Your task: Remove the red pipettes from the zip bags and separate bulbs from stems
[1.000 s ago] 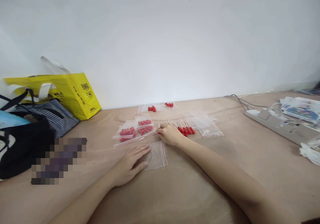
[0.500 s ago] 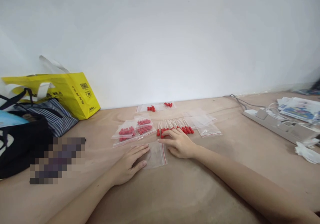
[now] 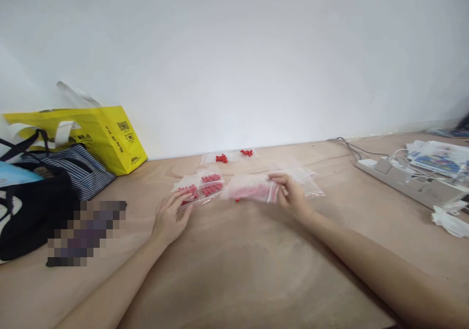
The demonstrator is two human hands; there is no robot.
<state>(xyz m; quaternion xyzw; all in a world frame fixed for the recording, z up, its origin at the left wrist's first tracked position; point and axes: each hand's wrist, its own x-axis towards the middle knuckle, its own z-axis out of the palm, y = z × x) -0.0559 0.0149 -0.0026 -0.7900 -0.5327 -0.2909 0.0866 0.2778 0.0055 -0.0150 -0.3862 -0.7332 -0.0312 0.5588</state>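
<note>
My right hand (image 3: 293, 194) pinches the red-striped edge of a clear zip bag (image 3: 249, 185), which is blurred by motion. The bag hangs over the row of red-tipped sticks; their red shows pink through the plastic, and one red tip (image 3: 237, 200) peeks out below. My left hand (image 3: 171, 216) lies with fingers stretched over the nearest of the filled zip bags (image 3: 188, 190), partly covering it. Beside that, more zip bags hold red-tipped pieces (image 3: 211, 189). Flat clear zip bags (image 3: 293, 172) lie just behind my right hand.
Two small bunches of red pieces (image 3: 222, 158) rest on plastic by the wall. At left stand a yellow bag (image 3: 120, 138), a striped pouch (image 3: 82, 170) and a black bag (image 3: 44, 216). A power strip (image 3: 410, 185) with cables, papers (image 3: 439, 155) and crumpled tissue (image 3: 452, 221) occupy the right.
My right hand has lifted the clear zip bag off the table and carried it back and right over the sticks. My left hand has moved left onto the filled bags.
</note>
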